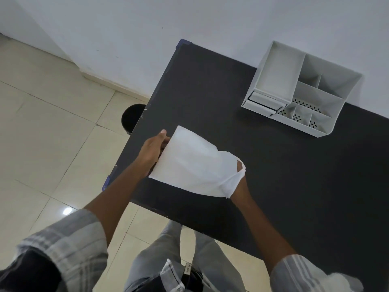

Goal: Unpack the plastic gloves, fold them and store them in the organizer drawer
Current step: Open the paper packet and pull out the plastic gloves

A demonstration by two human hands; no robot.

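A white plastic packet of gloves (189, 161) is held just above the dark table (273, 175), near its left edge. My left hand (152, 149) grips the packet's left end, fingers tucked behind it. My right hand (239, 165) is pushed inside the packet's torn right end and is mostly hidden; only a bit of skin shows through the tear, with the wrist below. The white organizer (303, 89) stands at the table's far side against the wall, its small drawers (261, 103) at its front left corner, slightly pulled out.
A black round stool or bin (132, 118) sits on the tiled floor beside the table's left edge. The white wall (210, 22) runs behind the table. My legs stand at the table's near edge.
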